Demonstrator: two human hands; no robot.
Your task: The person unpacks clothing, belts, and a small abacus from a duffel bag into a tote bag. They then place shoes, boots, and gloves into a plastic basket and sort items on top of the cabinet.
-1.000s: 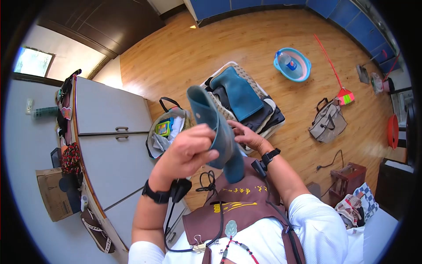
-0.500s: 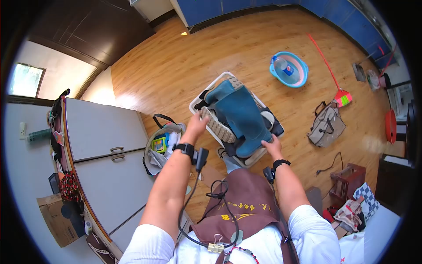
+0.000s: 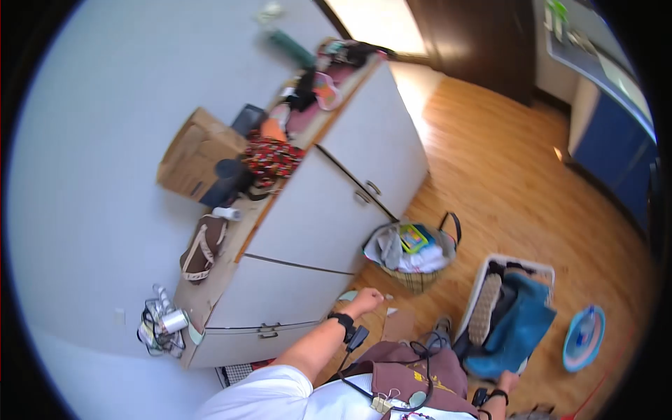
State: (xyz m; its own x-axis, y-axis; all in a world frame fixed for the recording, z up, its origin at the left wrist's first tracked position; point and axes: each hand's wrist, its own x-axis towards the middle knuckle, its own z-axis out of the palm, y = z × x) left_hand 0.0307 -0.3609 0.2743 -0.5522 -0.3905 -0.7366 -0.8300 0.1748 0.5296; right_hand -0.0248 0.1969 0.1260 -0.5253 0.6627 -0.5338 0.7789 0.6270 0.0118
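Note:
Teal rubber boots (image 3: 521, 318) lie heaped in a white-rimmed bin (image 3: 478, 294) on the floor at lower right, in the head view. A boot with a beige treaded sole (image 3: 484, 308) is wedged along the bin's left side. My right hand (image 3: 509, 381) is at the near end of the top boot, its fingers closed on the edge and partly hidden. Out to the left, my left hand (image 3: 367, 302) hovers away from the bin, in front of the white cabinet. Its fingers look curled, with nothing visible in them, though the picture is blurred.
A checked bag (image 3: 420, 280) filled with cloth and a green-framed item stands beside the white cabinet (image 3: 301, 280). Clothes, a cardboard box (image 3: 199, 154) and a brown cap (image 3: 203, 248) lie along the cabinet top. A blue basin (image 3: 572, 343) with a bottle sits right of the bin.
My view has swung left toward the cabinet, so the bin now appears lower right. My left hand has left the boot sole and moved left; my right hand stays at the top boot.

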